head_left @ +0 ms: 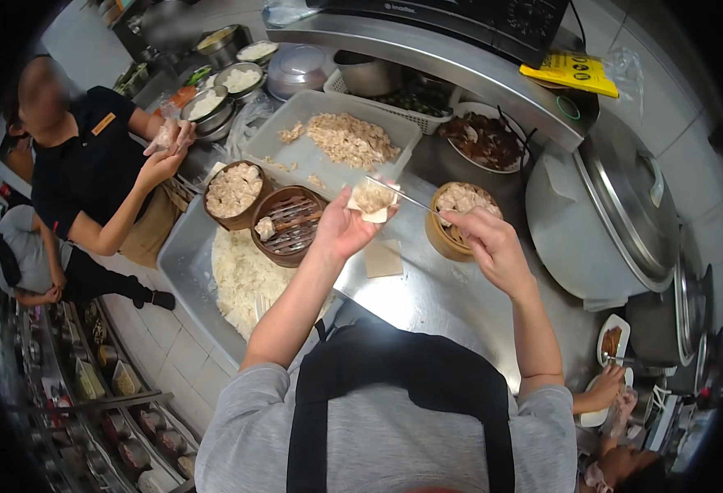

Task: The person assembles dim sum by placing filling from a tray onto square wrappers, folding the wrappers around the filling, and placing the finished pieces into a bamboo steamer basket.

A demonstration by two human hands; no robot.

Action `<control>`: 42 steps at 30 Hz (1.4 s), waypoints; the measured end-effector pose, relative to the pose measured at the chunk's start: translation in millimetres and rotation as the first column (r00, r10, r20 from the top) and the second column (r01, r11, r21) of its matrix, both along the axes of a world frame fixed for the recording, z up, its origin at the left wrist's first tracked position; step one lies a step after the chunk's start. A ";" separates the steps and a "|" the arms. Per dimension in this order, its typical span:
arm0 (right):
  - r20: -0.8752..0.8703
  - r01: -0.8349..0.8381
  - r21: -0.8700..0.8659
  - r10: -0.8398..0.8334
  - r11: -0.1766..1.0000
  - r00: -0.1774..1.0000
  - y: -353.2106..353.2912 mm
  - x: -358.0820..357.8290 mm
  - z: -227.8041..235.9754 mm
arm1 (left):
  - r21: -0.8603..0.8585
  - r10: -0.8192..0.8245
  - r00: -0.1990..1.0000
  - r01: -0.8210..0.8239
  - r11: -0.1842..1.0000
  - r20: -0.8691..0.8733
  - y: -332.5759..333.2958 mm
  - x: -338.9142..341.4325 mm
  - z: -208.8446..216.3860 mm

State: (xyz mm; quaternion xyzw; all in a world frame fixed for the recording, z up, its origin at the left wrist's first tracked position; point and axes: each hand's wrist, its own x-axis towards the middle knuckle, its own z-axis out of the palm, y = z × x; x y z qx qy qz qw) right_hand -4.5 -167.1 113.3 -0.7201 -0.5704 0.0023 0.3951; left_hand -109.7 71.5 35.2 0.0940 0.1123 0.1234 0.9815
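1. Co-worker (82, 177), far left on my feed: dark shirt, orange badge (103, 124) whose marks I cannot read.
2. Bamboo steamer (231, 221), filled with pale, lumpy pieces; just beside it, I see a slatted steamer (300, 234) bearing one small piece.
3. Translucent tray (302, 105), with coarse beige mince heaped inside.
4. Left hand (351, 228), palm up, fingers curled around a white wrapper (375, 217) above the counter (435, 296). It looks thin, soft and straight-edged, spread open under a moist beige mound (373, 197).
5. Square sheet (383, 260), pale and flat on the counter below.
6. Metal tool (415, 203), slim, its far end at the mound.
7. Black appliance (452, 18), light lettering across its front.
8. Second bamboo steamer (450, 247), holding more lumpy pieces.
9. Right hand (493, 249), from my view pinching the tool's near end.
10. Yellow packet (573, 74), printed with dark text and round symbols.
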 end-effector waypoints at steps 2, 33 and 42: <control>0.027 -0.002 -0.060 0.003 0.998 1.000 -5.8 -4.9 -5.0 | -0.241 -0.093 0.992 0.110 0.964 0.083 -8.7 -2.1 -14.6; 0.374 0.096 -0.380 0.058 0.920 0.925 -10.3 2.4 -15.9 | -0.191 -0.011 0.979 -0.028 0.981 -0.201 -27.3 7.2 -45.7; 0.267 -0.044 -0.334 0.139 0.941 0.954 -20.0 45.5 31.5 | 0.163 -0.254 0.944 0.223 0.961 0.209 -30.9 -4.7 -3.7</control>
